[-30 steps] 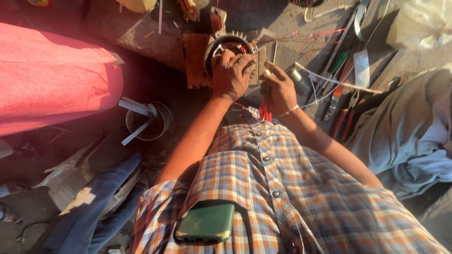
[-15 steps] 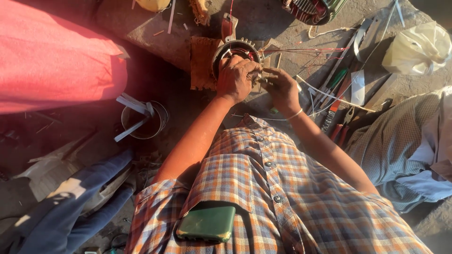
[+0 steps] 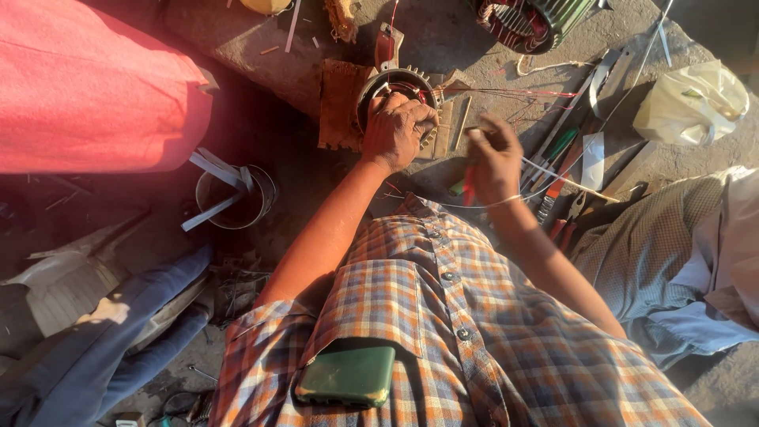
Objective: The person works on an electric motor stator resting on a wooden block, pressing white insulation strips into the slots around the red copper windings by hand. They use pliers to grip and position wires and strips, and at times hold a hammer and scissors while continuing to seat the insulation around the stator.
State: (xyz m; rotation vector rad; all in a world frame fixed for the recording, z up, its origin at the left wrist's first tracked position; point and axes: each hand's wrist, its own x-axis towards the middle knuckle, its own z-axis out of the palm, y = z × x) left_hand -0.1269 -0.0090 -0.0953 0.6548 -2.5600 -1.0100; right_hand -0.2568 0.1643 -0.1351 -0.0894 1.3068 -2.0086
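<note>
Gritty concrete floor [image 3: 443, 32], tools [image 3: 565, 170] w/ scraps

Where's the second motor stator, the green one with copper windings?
In the head view the green stator lies at the top edge, right of centre on the concrete floor, beyond the right hand and left of the white plastic bag.

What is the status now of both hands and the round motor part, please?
Left hand gripping ringed motor part from above. Right hand beside it, apart, blurred. Loose tools close on the right.
</note>
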